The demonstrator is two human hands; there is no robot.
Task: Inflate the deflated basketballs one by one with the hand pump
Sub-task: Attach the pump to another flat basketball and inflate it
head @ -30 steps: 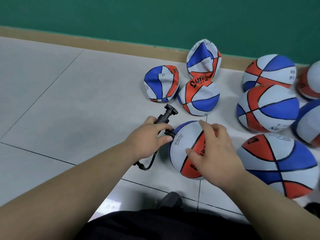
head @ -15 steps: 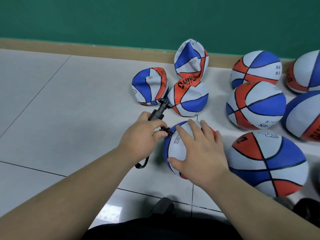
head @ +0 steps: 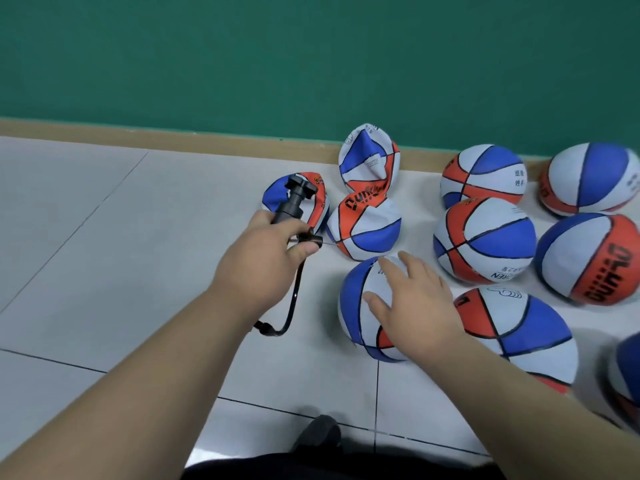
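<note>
Head view, looking down at a tiled floor (head: 138, 254) under a green wall: the left hand (head: 263, 258) has its grip clenched round the black hand pump (head: 293, 204), handle pointing to the upper middle of the frame, hose (head: 294, 306) looping down beneath the wrist. The needle at the thumb end hangs in the air, touching no ball. The right hand (head: 415, 306) lies with fingers spread and straight on the near ball (head: 349, 299), low in the middle of the frame - grip released, only resting.

That ball looks round and firm, so I'd judge it filled. To the right sit five more round ones, among them the big ball (head: 519, 337) just beside the right hand. What is left, by my count, is the crumpled trio in the upper middle: the folded ball (head: 369, 161) against the skirting, the dented ball (head: 367, 230) below it, and the flattened ball (head: 317, 199) behind the pump.

No box, bag or basket shows - every ball lies loose on the floor.
</note>
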